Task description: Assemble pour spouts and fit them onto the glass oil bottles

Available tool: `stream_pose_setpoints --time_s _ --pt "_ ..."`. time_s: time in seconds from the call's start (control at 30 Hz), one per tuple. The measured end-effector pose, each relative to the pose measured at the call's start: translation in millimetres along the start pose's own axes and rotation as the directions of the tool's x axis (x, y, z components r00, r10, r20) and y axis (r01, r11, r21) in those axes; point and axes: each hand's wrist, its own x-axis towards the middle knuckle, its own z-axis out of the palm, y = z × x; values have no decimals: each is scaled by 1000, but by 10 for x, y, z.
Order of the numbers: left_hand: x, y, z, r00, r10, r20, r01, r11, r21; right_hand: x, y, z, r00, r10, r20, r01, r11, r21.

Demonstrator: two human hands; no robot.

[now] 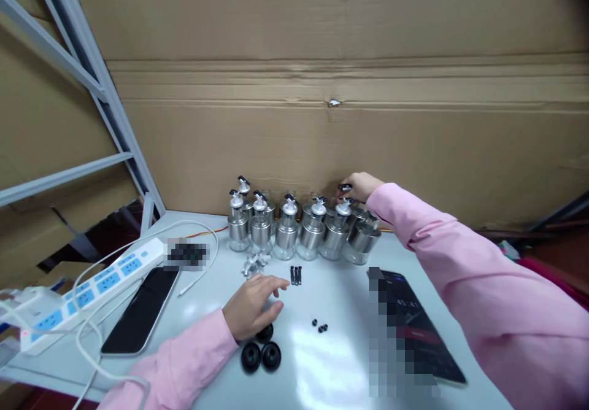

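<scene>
Two rows of glass jars (286, 238) with brushed-metal sleeves stand along the back of the table; several carry silver tops with black levers. My right hand (363, 186) reaches over the right end, fingers closed round a black-lever top (345, 187) at the back row; the jar beneath is mostly hidden. My left hand (254, 304) is empty, its fingers apart, above the table. Near it lie silver metal parts (256, 263), three black strips (296, 275) and black round caps (271, 356), one partly covered by the hand. Small black pieces (321, 328) lie to the right.
A phone with a timer (421, 330) lies at right, partly pixelated. At left are a dark-screened phone (142, 312), a white power strip (108, 282) and loose white cables (202, 278). A cardboard wall (294, 146) rises behind the jars, with a metal frame (110, 103) at left.
</scene>
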Motion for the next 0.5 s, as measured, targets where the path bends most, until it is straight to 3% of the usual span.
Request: stream_pose_setpoints --time_s 0.13,0.27,0.37,0.43,0.5 --pt "5 -2 10 1000 9 -19 -9 1000 16 18 -6 22 998 -13 -58 11 999 -41" --pt "1 5 9 994 2 -112 4 998 58 -59 40 -267 974 -17 -225 4 998 -60" --pt "-3 7 2 968 -90 -234 115 989 95 -249 104 -504 951 -24 -308 11 999 -44" --pt "-8 -2 6 945 -158 -285 187 979 77 -460 104 -565 921 -85 -380 102 995 24" --pt "-17 -18 27 933 -202 -298 220 975 28 -713 21 -523 852 -166 -496 261 957 127"
